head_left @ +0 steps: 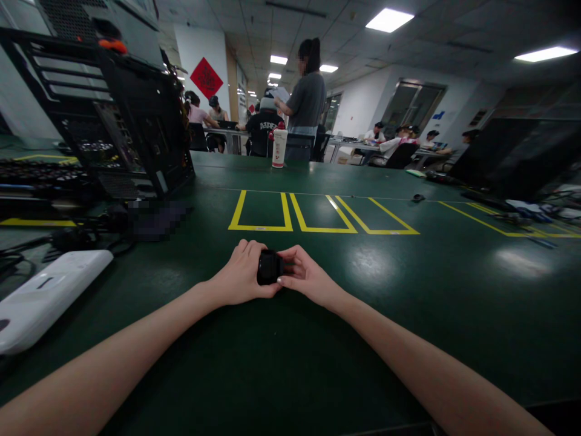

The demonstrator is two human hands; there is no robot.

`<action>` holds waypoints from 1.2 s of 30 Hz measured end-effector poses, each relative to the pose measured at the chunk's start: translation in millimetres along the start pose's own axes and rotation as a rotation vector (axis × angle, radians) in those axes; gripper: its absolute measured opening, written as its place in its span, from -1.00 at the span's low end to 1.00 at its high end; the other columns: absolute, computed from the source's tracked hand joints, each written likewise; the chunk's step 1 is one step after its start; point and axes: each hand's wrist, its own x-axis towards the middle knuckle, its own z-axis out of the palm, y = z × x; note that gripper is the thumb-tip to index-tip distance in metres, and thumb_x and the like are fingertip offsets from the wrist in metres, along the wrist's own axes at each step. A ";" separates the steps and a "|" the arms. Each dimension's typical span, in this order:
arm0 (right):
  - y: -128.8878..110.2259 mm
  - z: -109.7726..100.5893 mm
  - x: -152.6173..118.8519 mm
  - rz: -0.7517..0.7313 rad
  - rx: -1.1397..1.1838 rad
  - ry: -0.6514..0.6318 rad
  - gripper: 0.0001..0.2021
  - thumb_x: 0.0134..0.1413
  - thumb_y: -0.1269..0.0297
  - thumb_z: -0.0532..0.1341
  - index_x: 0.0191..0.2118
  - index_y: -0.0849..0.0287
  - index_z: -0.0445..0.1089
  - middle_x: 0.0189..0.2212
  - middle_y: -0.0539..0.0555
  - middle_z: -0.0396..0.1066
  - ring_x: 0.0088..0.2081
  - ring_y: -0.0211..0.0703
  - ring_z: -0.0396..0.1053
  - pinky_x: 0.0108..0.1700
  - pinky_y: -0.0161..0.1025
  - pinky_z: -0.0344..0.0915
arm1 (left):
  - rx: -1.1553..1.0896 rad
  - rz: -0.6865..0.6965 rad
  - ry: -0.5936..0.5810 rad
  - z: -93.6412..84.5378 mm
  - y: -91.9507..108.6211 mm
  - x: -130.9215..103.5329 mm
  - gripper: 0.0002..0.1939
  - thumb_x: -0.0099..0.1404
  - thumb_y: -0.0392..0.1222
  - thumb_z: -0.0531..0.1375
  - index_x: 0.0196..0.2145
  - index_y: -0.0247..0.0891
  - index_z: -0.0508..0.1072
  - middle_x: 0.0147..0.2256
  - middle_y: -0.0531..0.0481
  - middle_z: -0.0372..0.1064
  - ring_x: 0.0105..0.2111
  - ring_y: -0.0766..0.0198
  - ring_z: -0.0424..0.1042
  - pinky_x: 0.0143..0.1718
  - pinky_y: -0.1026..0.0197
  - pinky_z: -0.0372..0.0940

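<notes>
A small black object (pixel 269 267), blocky and rounded like a compact camera or lens, is between my two hands just above the green table (pixel 281 357). My left hand (pixel 241 272) wraps round its left side, with the fingers over the far edge and the thumb along the near one. From the right, my right hand (pixel 308 275) pinches the object's right end with bent fingers and thumb. Its exact kind is too dark to make out, and the fingers cover part of it.
Yellow tape outlines (pixel 261 229) mark the table ahead. A small black round piece (pixel 417 197) lies to their right. At left stand an open computer case (pixel 149 133), cables and a white device (pixel 54 290). A paper cup (pixel 279 148) stands at the far edge; people are beyond.
</notes>
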 end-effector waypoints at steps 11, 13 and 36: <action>-2.2 2.6 0.4 0.068 -0.023 0.059 -0.62 -0.03 0.29 0.19 -0.04 0.05 0.14 -0.11 0.06 0.21 -0.08 -0.13 0.29 -0.01 -0.04 0.22 | -0.025 -0.009 -0.007 -1.7 1.2 0.3 -0.40 0.01 0.17 0.14 -0.12 -0.32 0.19 -0.24 -0.12 0.15 -0.25 0.09 0.14 -0.24 0.05 0.19; -1.7 1.3 -0.1 0.063 -0.011 0.033 -0.60 -0.06 0.34 0.22 -0.06 0.07 0.15 -0.10 0.06 0.21 -0.06 -0.13 0.27 0.00 -0.04 0.21 | -0.019 -0.008 0.004 -1.1 1.2 0.5 -0.41 0.00 0.16 0.14 -0.12 -0.32 0.19 -0.24 -0.12 0.16 -0.25 0.09 0.15 -0.23 0.05 0.19; -5.0 2.6 -1.9 0.037 0.038 0.022 -0.70 -0.08 0.35 0.23 -0.18 0.10 0.18 -0.10 0.04 0.20 -0.06 -0.14 0.27 -0.03 -0.07 0.25 | -0.018 -0.016 -0.024 -4.7 3.8 0.3 -0.42 0.01 0.15 0.14 -0.13 -0.32 0.19 -0.23 -0.13 0.15 -0.24 0.08 0.15 -0.24 0.05 0.19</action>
